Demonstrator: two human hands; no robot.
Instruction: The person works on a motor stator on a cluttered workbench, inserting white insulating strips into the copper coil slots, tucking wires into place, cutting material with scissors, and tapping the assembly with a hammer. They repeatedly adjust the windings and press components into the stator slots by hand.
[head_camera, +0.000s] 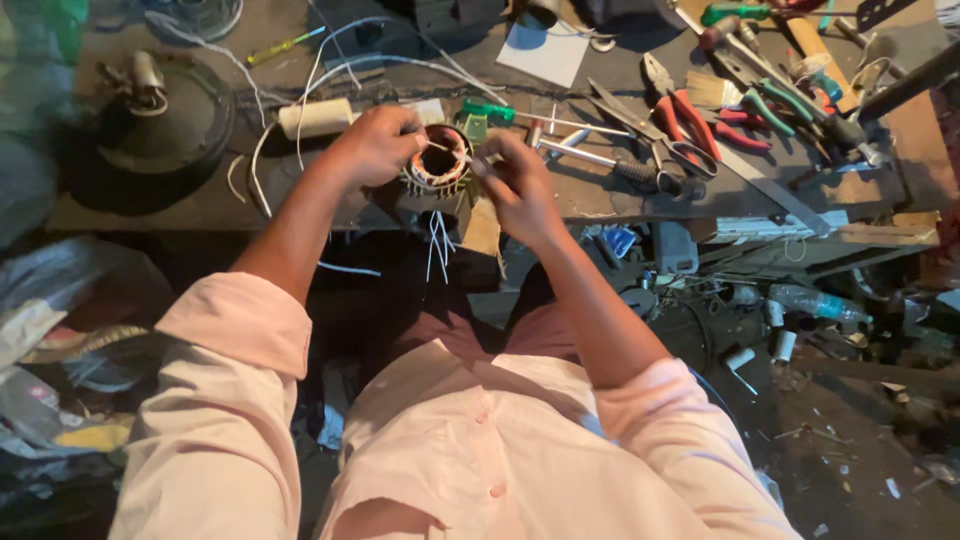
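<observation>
At the workbench (620, 200) front edge: motor stator (438, 160), white leads dangling.
Left hand (378, 143): wrapped around stator, steadying it.
Right hand (515, 180): pinching thin white strip (447, 149) into windings.
Right: scissors (650, 135).

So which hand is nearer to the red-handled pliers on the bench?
Right. The right hand is beside the motor stator, on the side toward the red-handled pliers; the left hand is on the stator's far side.

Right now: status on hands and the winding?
Left hand grips motor stator. Right hand pinches white wire at its rim. Loose leads hang below; scissors nearby.
</observation>
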